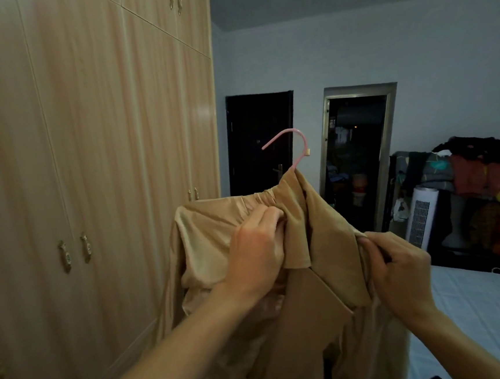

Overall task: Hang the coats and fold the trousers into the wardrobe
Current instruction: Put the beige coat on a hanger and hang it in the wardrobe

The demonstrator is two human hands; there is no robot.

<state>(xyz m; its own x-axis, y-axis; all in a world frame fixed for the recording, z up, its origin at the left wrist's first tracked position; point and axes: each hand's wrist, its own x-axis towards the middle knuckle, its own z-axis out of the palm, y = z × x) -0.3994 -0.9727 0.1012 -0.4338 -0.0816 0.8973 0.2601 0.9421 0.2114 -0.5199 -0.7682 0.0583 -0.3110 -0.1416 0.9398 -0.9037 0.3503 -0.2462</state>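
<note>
While left hand [254,249] and right hand [400,266] pinch its fabric, the soft, slippery-lined coat [331,236] seems best carried by its hanger [280,137].

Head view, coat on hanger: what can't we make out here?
All head view.
- Pink hanger: only the hook shows; the coat covers its shoulders.
- Coat hem: cut off by the bottom edge.
- Wardrobe interior: doors are shut.
- Left hand and right hand: fingertips tucked into fabric.
- Clothes pile, far right: too dim to pick out trousers.
</note>
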